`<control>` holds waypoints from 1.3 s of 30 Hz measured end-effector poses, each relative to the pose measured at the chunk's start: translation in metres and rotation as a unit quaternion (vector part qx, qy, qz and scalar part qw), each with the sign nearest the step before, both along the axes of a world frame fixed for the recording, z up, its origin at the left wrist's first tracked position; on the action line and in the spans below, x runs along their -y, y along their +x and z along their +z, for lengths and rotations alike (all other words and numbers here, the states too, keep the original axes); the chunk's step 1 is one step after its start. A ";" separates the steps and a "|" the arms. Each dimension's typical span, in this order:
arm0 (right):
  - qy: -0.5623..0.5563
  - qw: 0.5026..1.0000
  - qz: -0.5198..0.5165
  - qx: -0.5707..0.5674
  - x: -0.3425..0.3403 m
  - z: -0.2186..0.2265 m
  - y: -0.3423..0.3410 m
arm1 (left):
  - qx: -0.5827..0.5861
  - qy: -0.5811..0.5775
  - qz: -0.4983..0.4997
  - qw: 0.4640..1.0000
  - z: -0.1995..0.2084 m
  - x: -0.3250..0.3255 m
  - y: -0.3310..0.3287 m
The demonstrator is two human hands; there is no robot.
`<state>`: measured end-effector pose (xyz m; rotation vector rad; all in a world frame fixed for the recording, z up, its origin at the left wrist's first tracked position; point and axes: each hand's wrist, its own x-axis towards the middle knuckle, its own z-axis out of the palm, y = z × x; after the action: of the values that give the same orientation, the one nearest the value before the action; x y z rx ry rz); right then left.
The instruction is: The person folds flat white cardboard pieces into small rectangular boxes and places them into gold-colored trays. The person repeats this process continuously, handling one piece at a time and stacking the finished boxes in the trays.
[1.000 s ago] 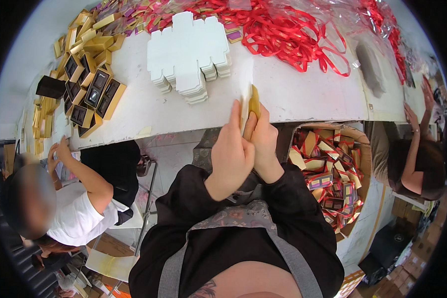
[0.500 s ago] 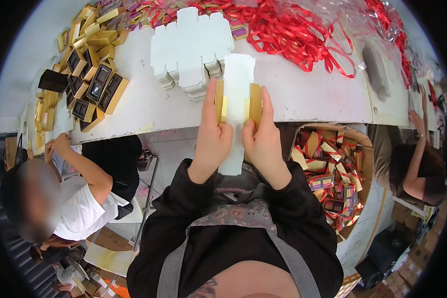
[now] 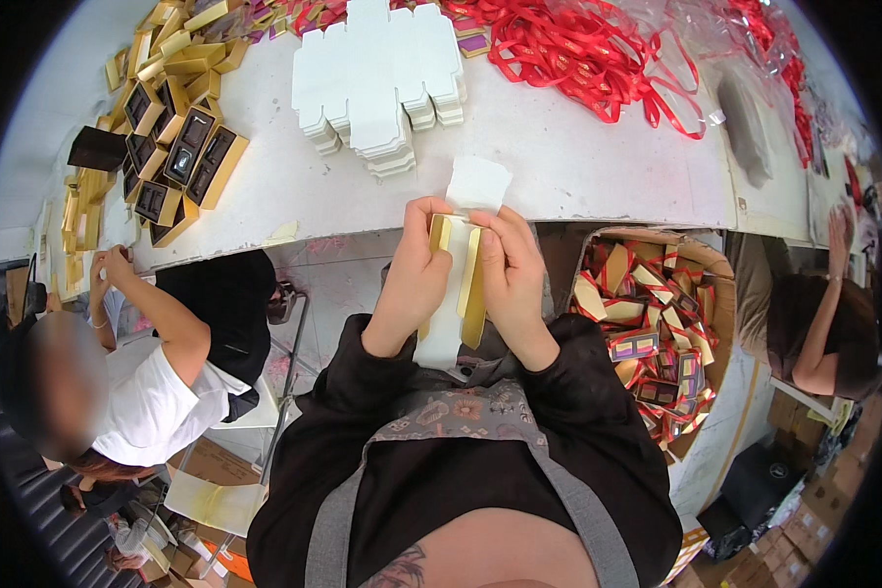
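Observation:
Between my two hands, just off the table's front edge, is a partly folded cardboard box blank [image 3: 451,294], white on the inside with gold side walls standing up. My left hand [image 3: 414,279] closes on its left wall, thumb inside and fingers behind. At its right wall and far corner, my right hand [image 3: 513,279] pinches the card. The blank's white far flap [image 3: 479,182] sticks out beyond my fingers. A stack of flat white box blanks [image 3: 377,78] lies on the table, farther off.
Gold boxes with dark inserts [image 3: 188,162] pile up at the left. Red ribbons [image 3: 568,59] lie at the back right. A large carton [image 3: 720,294] of ribboned boxes stands on the right below the table. A co-worker [image 3: 157,392] sits left, another person [image 3: 818,333] right.
My hands have drawn the blank nearer to me. My right fingers have moved to its far corner, and the far flap now bends at them. The view has shifted slightly.

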<state>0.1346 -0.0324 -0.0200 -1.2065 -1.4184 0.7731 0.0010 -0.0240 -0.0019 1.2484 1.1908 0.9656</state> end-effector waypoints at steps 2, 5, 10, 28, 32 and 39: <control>-0.013 0.999 -0.004 -0.045 0.003 -0.001 0.000 | -0.038 0.047 -0.018 0.998 0.003 0.002 0.000; -0.077 0.978 0.012 -0.191 0.007 -0.007 0.004 | -0.121 0.142 -0.026 0.982 0.003 -0.002 0.003; -0.091 0.904 0.022 -0.417 0.002 0.003 -0.002 | -0.046 0.071 -0.001 0.996 0.008 0.001 0.014; -0.050 0.985 0.066 -0.151 -0.004 -0.023 0.009 | -0.024 0.095 -0.032 0.995 -0.012 -0.001 0.007; -0.109 0.924 0.158 -0.330 -0.004 -0.020 0.023 | -0.118 0.121 -0.050 0.984 -0.005 -0.001 0.006; -0.100 0.981 0.135 -0.098 -0.001 0.007 0.025 | 0.018 0.110 -0.177 0.978 -0.004 -0.008 -0.014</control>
<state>0.1599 -0.0314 -0.0131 -1.0639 -1.3795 1.2147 -0.0131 -0.0158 -0.0055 1.5489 0.8110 0.8634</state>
